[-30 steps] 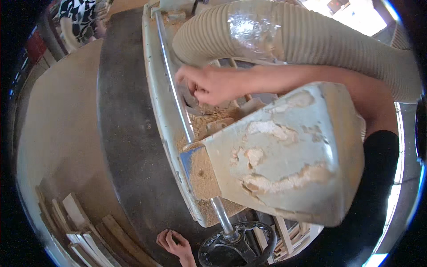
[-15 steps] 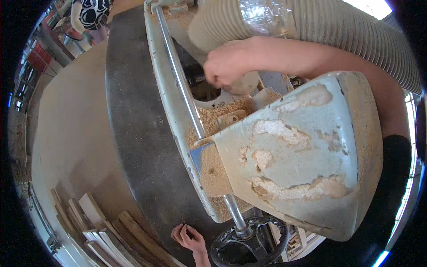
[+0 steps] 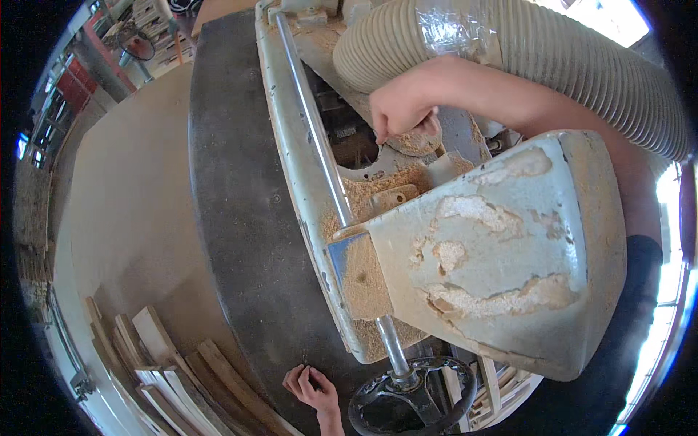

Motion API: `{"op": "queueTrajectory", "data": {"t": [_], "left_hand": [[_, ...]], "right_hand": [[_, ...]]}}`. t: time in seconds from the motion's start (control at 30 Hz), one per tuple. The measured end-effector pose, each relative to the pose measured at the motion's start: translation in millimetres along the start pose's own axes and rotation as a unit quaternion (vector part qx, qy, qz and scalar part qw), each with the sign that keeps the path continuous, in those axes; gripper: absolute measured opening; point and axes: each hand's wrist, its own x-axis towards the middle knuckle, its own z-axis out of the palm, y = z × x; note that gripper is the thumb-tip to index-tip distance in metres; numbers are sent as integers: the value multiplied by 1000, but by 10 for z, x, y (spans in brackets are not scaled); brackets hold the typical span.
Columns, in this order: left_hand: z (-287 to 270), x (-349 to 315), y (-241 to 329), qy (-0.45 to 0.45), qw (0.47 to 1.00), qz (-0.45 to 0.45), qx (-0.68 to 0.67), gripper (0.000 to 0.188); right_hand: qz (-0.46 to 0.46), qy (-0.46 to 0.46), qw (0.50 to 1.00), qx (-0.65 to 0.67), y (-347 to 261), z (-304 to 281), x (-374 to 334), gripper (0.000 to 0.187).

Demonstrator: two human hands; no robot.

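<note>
My right hand (image 3: 408,107) reaches in from the right over a pale, chipped machine housing (image 3: 502,240). Its fingers are curled down at the edge of a dark opening (image 3: 349,134), beside a sawdust-covered rounded part (image 3: 416,141). What the fingertips hold, if anything, is hidden. Down at the lower middle, my left hand (image 3: 313,389) lies on the dark machine table (image 3: 240,182) with loosely bent fingers, thumb apart, and nothing in it. Just right of it is a black handwheel (image 3: 413,400) on a shiny metal rod (image 3: 316,131).
A thick ribbed hose (image 3: 538,58) arches above my right forearm. Loose sawdust (image 3: 363,280) covers the machine's ledges. Several wooden strips (image 3: 153,349) stand at the lower left beside a broad tan surface (image 3: 131,189). A fan (image 3: 135,43) is at the far left.
The whole view has shifted, with the machine now a little further right. My right hand has turned slightly, showing more bent fingers. A person at the upper left is mostly out of view.
</note>
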Motion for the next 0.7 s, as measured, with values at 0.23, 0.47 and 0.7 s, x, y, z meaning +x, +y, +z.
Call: {"op": "queueTrajectory", "data": {"t": [0.23,0.47,0.7], "left_hand": [[16,-3,-3,31,999,6,-12,2],[60,16,-15,52,997,52,-14,3],[65,-37,-6,39,999,-5,-17,6]], "right_hand": [[-3,-55,980,189,179,444,-111,38],[-38,114,904,410,639,965,214,105],[237,214,920,227,183,651,88,137]]}}
